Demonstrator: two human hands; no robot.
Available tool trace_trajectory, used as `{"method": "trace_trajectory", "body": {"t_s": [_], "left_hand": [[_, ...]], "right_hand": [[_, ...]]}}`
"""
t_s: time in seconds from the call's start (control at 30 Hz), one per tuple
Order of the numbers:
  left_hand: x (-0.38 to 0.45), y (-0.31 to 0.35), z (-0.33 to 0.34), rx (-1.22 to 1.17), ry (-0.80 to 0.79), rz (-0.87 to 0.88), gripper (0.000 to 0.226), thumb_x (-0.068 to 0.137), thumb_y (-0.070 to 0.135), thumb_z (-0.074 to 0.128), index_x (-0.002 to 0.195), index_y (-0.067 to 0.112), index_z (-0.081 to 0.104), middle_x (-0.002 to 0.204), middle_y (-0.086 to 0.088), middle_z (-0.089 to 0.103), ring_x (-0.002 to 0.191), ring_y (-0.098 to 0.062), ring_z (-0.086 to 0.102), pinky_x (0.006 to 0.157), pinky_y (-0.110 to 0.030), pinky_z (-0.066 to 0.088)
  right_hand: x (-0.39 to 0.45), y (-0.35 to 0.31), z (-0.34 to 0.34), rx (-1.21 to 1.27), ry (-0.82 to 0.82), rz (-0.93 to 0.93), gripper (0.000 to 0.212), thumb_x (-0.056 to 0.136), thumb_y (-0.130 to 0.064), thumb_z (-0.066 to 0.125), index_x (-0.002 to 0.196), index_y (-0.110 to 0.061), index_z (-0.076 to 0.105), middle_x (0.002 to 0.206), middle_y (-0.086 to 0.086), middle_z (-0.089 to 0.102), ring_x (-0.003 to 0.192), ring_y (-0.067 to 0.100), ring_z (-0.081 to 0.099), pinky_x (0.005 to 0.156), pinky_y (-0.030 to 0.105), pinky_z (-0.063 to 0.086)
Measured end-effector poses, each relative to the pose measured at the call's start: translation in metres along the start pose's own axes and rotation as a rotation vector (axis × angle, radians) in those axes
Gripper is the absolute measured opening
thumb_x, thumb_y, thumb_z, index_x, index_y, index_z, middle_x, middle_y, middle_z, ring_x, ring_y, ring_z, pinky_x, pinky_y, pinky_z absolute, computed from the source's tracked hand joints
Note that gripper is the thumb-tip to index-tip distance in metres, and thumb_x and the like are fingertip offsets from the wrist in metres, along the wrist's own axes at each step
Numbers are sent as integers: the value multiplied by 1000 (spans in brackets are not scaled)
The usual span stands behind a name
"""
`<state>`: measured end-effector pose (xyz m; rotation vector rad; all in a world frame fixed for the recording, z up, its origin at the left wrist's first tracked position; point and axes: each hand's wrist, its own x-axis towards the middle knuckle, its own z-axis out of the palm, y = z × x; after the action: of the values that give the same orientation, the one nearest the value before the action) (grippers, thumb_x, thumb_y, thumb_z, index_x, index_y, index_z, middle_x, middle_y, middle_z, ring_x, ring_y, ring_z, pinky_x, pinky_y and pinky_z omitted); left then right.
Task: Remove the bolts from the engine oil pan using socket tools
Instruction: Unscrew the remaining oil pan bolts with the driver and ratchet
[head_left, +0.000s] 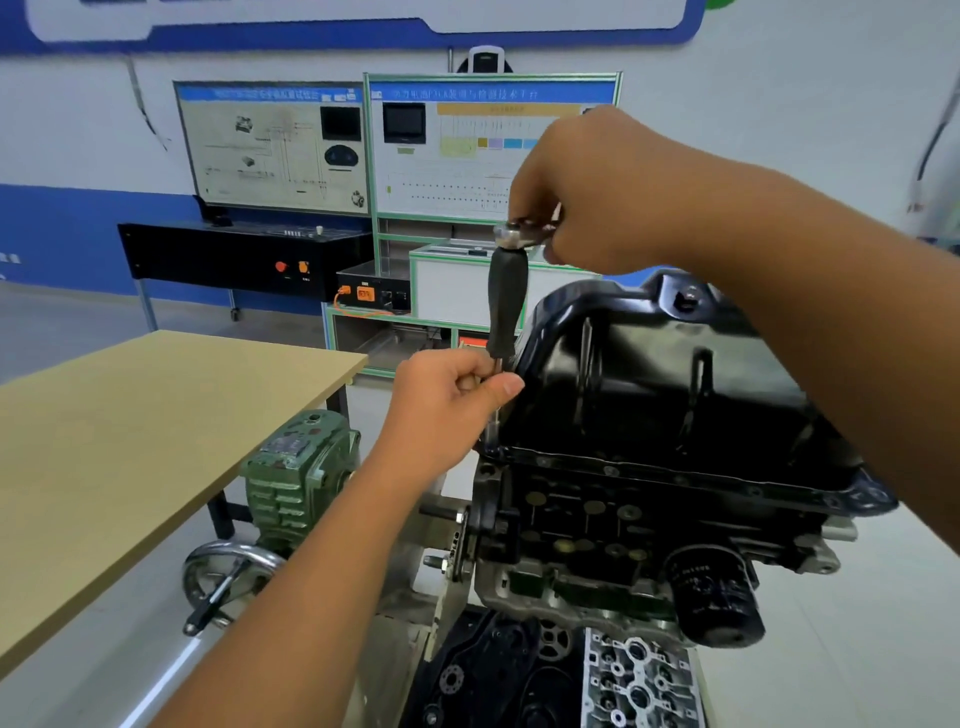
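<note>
The glossy black oil pan (675, 384) sits on top of an upturned engine block (597, 525) on a stand. A socket driver with a black handle (506, 301) stands upright at the pan's left flange corner, its thin shaft running down to a bolt there. My left hand (447, 400) pinches the shaft just below the handle. My right hand (587, 192) grips a chrome ratchet head (519, 234) fitted on the handle's top. Several small bolts (610, 471) show along the near flange.
A tan wooden table (145, 441) stands at left. A green gearbox (296, 467) with a chrome handwheel (228, 582) sits beside the stand. An oil filter (714, 597) sticks out of the block. A cylinder head (639, 680) lies below. Training panels stand behind.
</note>
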<state>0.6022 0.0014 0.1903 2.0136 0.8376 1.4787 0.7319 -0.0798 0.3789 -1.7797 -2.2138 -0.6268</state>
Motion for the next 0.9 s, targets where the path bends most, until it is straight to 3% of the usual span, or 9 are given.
{"method": "trace_trajectory", "body": {"t_s": [0.07, 0.17, 0.33, 0.43, 0.53, 0.6, 0.7, 0.8, 0.9], "left_hand": [[1, 0, 2, 8, 30, 9, 38, 86, 15, 81, 64, -3, 56, 50, 12, 26, 51, -8, 26, 53, -17, 29], [-1, -1, 3, 10, 61, 15, 39, 85, 15, 82, 64, -2, 55, 49, 12, 27, 50, -7, 26, 52, -16, 29], [1, 1, -1, 24, 8, 9, 33, 87, 17, 80, 63, 9, 60, 49, 12, 28, 51, -7, 28, 53, -16, 29], [0, 6, -9, -69, -77, 24, 4, 91, 22, 77, 90, 18, 76, 54, 9, 29, 55, -10, 30, 57, -26, 31], [2, 15, -10, -184, -126, 8, 38, 94, 40, 64, 118, 11, 70, 73, -22, 58, 70, -20, 50, 64, -45, 44], [8, 23, -12, -252, -132, -13, 41, 98, 40, 55, 127, 13, 65, 80, -20, 58, 71, -17, 50, 62, -38, 43], [19, 33, -17, -202, -157, 15, 33, 105, 28, 52, 111, 0, 68, 70, -6, 49, 60, -9, 42, 56, -25, 33], [28, 34, -19, -152, -138, 35, 24, 102, 14, 61, 82, 23, 72, 65, -18, 51, 65, -15, 44, 65, -31, 36], [28, 32, -11, -161, -18, 22, 26, 91, 15, 77, 68, 24, 67, 51, 7, 29, 52, -10, 25, 58, -29, 25]], "right_hand": [[1, -1, -2, 170, -93, 90, 7, 83, -7, 73, 89, -5, 76, 62, 1, 71, 65, 23, 70, 63, 28, 54], [-2, 0, -3, 572, -263, 182, 22, 87, -14, 79, 83, 4, 67, 67, 14, 74, 50, 22, 70, 53, 36, 61], [-1, -4, 1, 995, -312, 313, 18, 102, -14, 60, 114, 0, 63, 74, 15, 67, 43, 13, 51, 44, 26, 51], [1, -5, 3, 1133, -322, 417, 28, 102, -16, 51, 122, 0, 62, 68, 12, 63, 39, 12, 42, 37, 22, 41], [4, -4, 7, 1174, -314, 470, 23, 99, -18, 50, 115, -4, 61, 62, 7, 59, 36, 11, 39, 35, 21, 37], [4, -3, 7, 1206, -327, 483, 18, 98, -17, 51, 110, -8, 60, 60, 5, 56, 35, 10, 36, 34, 20, 35], [3, 1, 6, 1247, -343, 492, 14, 96, -16, 54, 107, -10, 61, 59, 5, 55, 35, 9, 34, 33, 19, 34], [2, 5, 7, 1221, -328, 455, 21, 95, -16, 53, 111, -9, 64, 62, 6, 54, 36, 10, 32, 34, 20, 34], [3, 6, 6, 1065, -298, 409, 28, 96, -21, 55, 116, -6, 68, 64, 6, 56, 37, 13, 35, 37, 21, 36]]}}
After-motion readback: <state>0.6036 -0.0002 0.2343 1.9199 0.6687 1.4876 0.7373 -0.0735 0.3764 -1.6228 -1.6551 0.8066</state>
